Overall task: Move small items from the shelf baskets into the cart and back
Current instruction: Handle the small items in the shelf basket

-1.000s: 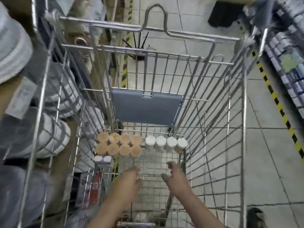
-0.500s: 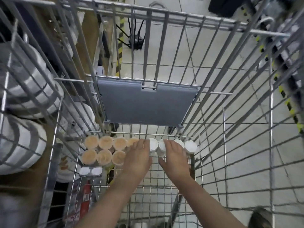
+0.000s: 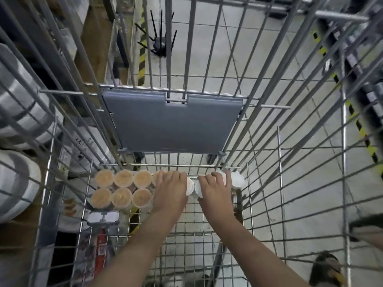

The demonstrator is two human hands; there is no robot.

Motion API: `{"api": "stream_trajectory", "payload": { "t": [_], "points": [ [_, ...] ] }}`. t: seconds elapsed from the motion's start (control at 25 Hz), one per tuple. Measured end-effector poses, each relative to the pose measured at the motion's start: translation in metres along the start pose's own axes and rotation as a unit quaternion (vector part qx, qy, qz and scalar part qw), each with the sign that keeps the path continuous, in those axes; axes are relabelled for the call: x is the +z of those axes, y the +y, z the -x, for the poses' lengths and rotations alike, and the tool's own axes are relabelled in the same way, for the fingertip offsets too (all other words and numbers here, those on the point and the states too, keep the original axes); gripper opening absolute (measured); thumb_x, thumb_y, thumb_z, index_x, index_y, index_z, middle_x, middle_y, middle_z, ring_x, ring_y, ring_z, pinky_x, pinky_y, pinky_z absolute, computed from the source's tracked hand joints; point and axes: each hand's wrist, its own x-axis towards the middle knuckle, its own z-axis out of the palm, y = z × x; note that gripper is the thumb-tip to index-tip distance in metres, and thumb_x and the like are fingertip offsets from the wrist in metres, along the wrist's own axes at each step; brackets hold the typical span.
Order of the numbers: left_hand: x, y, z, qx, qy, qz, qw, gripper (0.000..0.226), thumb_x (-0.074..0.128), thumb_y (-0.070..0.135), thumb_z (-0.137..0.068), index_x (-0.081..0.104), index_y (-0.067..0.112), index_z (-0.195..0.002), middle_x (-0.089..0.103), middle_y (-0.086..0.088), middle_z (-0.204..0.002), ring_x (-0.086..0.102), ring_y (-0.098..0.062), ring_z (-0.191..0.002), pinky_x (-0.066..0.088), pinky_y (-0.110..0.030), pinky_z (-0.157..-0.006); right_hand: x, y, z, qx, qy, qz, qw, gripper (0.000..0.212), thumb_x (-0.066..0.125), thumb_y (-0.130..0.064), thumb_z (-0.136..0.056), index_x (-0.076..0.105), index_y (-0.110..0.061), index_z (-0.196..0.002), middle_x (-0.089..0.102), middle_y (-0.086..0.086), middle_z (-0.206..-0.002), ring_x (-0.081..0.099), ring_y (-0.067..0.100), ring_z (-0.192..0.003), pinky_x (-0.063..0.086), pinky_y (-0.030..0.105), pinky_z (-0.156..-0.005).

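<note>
1. Head view, looking straight down into the wire shopping cart [image 3: 277,183], both bare forearms reaching in over the mesh floor.
2. Left hand [image 3: 171,190] lies palm-down on the right end of the pack of tan-lidded cups [image 3: 122,189]. Its fingers spread over the cups there and hide them. Whether they curl around a cup I cannot tell.
3. To the left of that hand, six tan lids show in two rows of three, upright and packed side by side against the cart's far end.
4. Right hand [image 3: 215,189] is on the row of white-lidded cups [image 3: 237,180], fingers bent over the tops. Grip or plain touch, I cannot tell.
5. One white lid pokes out just right of the right hand, and slivers of two more sit in the gap between the hands.
6. Beyond both hands, the grey plastic flap [image 3: 172,125] hangs on the cart's end wall.
7. Below and left of the left hand, a small white-topped item [image 3: 102,217] lies on the mesh.
8. Far left of the hands, outside the wires, stacks of grey-and-white bowls [image 3: 18,112] sit on shelving.
9. To the right, tiled floor [image 3: 306,204] with yellow-black tape.
</note>
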Motion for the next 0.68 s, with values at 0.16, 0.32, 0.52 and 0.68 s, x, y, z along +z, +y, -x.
{"api": "stream_trajectory", "payload": {
  "t": [0.16,0.32,0.52,0.68],
  "points": [
    [-0.012,0.004,0.026,0.02,0.046,0.091,0.995,0.043,0.067,0.02,-0.079,0.052,0.019,-0.12,0.058,0.003,-0.115,0.051,-0.02,-0.111,0.034,-0.029,-0.091,-0.022,0.004,0.024,0.038,0.006,-0.121,0.992,0.06,0.087,-0.014,-0.05,0.061,-0.019,-0.104,0.063,-0.005,-0.088,0.06,0.02,-0.085,0.039,0.034,-0.089],
    [-0.044,0.012,0.073,-0.045,0.034,0.221,0.974,0.049,0.073,0.027,-0.078,0.052,0.027,-0.123,0.054,0.012,-0.117,0.05,-0.011,-0.112,0.038,-0.024,-0.089,-0.078,-0.001,0.068,0.137,-0.051,-0.335,0.931,0.057,0.075,-0.026,-0.079,0.048,-0.024,-0.129,0.059,-0.01,-0.111,0.056,0.011,-0.1,0.048,0.029,-0.084],
    [-0.108,0.017,0.155,-0.146,0.041,0.403,0.902,0.048,0.082,0.03,-0.07,0.054,0.038,-0.107,0.057,0.021,-0.102,0.057,0.0,-0.088,0.048,-0.017,-0.068,-0.173,-0.013,0.122,0.239,-0.064,-0.466,0.849,0.068,0.081,-0.032,-0.073,0.047,-0.023,-0.131,0.056,-0.012,-0.117,0.054,0.004,-0.107,0.048,0.026,-0.093],
    [-0.156,0.029,0.237,-0.211,0.057,0.483,0.848,0.052,0.084,0.013,-0.067,0.053,0.041,-0.098,0.061,0.014,-0.104,0.058,-0.001,-0.09,0.045,-0.014,-0.069,-0.233,-0.016,0.163,0.245,-0.1,-0.529,0.806,0.079,0.086,-0.016,-0.066,0.044,-0.024,-0.132,0.056,-0.008,-0.122,0.055,0.007,-0.109,0.049,0.022,-0.09]
  ]
}}
